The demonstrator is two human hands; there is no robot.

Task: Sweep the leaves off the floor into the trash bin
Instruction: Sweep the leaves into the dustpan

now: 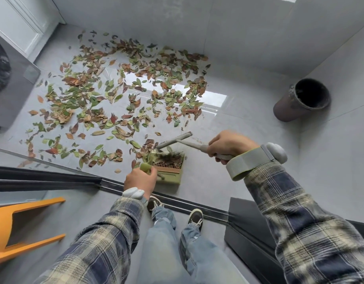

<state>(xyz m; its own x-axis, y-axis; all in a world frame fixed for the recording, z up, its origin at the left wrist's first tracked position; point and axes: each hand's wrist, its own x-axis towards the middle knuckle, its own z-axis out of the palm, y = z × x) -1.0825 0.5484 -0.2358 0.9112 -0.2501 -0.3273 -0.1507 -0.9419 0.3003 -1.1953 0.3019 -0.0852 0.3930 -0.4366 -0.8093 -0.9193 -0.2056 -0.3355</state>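
The leaves (123, 95) lay spread over the grey floor (244, 128) from the upper middle of the frame down to the centre, thickest toward the left and thinning near the far wall (177, 21), where some lay right against its base. A small heap had been gathered in the green dustpan (170, 174), which sat on the floor just below centre with its mouth facing the leaves.

The left hand (140, 182) had its fingers clenched round the dustpan's upright green handle. The right hand (228, 145) grasped the grey handle of the broom (175, 140), fingers wrapped tight, and the broom's narrow head hung just over the dustpan's mouth, touching the leaves piled there.

The trash bin (302, 99) stood at the right of the frame, close to the corner where two walls met, its dark mouth open. Bare floor ran between it and the dustpan, with only a few stray leaves at the near edge of the spread.

A dark door track (187, 203) crossed the frame just behind the dustpan, and the person's shoes stood on it. A grey machine (6, 95) bounded the leaves on the left edge. An orange stool (15, 222) filled the lower left and a dark box (248, 232) the lower right, leaving a narrow standing lane between them.
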